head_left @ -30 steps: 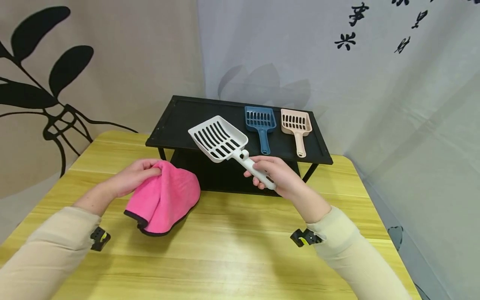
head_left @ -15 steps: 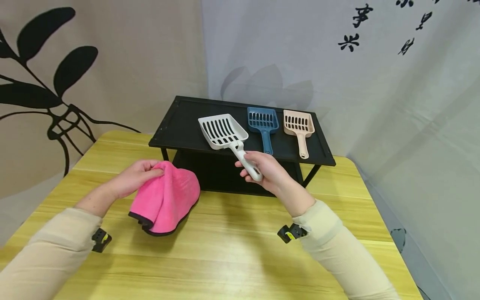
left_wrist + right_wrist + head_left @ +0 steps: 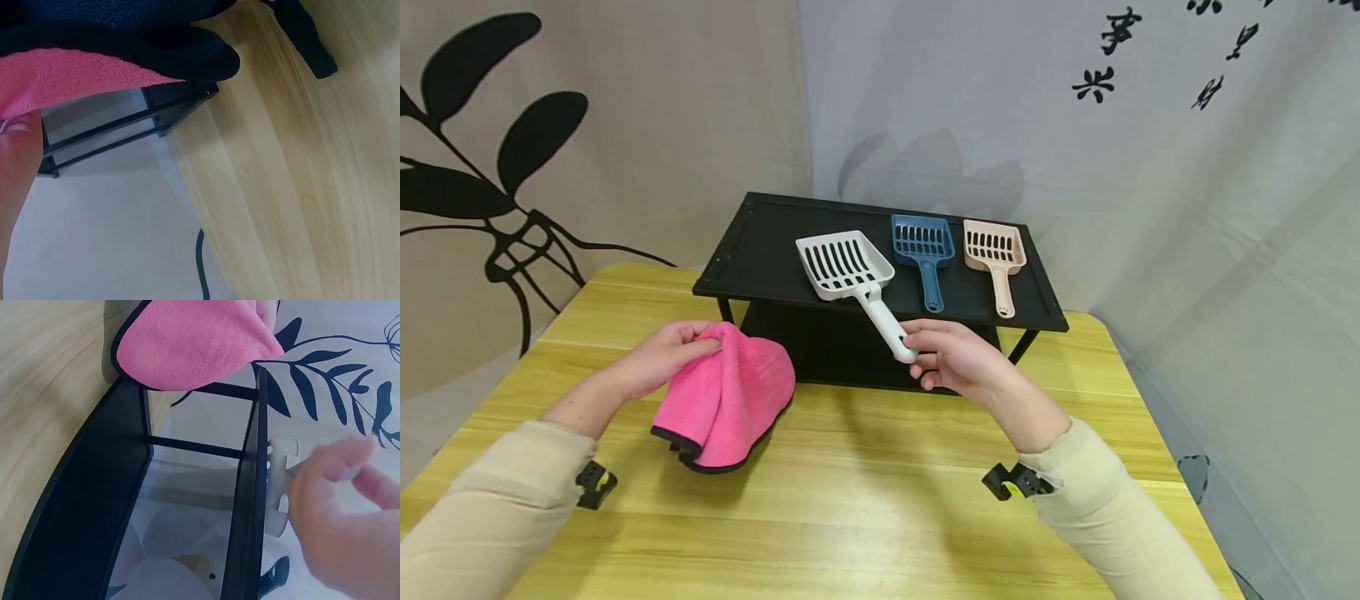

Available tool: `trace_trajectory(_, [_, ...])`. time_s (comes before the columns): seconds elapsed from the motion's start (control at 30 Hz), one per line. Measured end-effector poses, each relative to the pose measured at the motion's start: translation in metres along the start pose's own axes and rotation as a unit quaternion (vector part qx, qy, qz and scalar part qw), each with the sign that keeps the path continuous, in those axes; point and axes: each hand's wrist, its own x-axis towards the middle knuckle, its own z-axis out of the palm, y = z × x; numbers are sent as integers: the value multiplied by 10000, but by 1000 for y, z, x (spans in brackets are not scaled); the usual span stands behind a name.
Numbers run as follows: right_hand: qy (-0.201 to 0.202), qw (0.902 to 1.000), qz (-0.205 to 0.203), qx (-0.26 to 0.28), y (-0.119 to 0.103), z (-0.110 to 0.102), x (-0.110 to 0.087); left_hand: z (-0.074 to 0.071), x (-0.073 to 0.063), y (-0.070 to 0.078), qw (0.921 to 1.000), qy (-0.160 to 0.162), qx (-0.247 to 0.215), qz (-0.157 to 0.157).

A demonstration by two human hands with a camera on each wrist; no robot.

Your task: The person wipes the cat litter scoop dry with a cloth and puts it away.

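Observation:
My left hand [image 3: 658,358] pinches a pink cloth [image 3: 730,400] with black edging, which hangs over the table left of the black rack. In the left wrist view, the cloth's [image 3: 75,78] dark underside shows. A white litter scoop [image 3: 846,262] lies on the rack's top, its handle sticking out past the front edge. At the handle's end, my right hand [image 3: 966,362] has loosened fingers, the thumb at or touching the tip. To the scoop's right lie a blue litter scoop [image 3: 923,242] and a beige litter scoop [image 3: 994,247], handles toward me.
The low black rack [image 3: 760,242] has a lower shelf [image 3: 850,350] and thin legs, and stands at the back of the wooden table [image 3: 850,500]. Behind it hang pale curtains [image 3: 685,125] with plant and character prints.
The white litter scoop has come to lie on the rack beside the blue one. My right hand has slid back right, loosening from its handle. The left hand and cloth have barely moved.

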Motion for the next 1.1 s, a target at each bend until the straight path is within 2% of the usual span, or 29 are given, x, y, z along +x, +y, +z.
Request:
trace_trajectory(0.23, [-168,9988,-69,465,1,8,12,3,1,0,10000,-53,-6,13])
trace_trajectory(0.37, [-49,9978,-72,654,0,14,23,5,3,0,10000,-48,42,27])
trace_trajectory(0.57, [264,9972,-62,694,-1,19,35,7,4,0,10000,-78,8,22])
trace_trajectory(0.9, [216,9997,7,81,9,18,32,6,0,-3,10000,-23,72,-28])
trace_trajectory(1.1, [-38,9987,48,499,12,22,35,5,0,-3,10000,-22,50,-5])
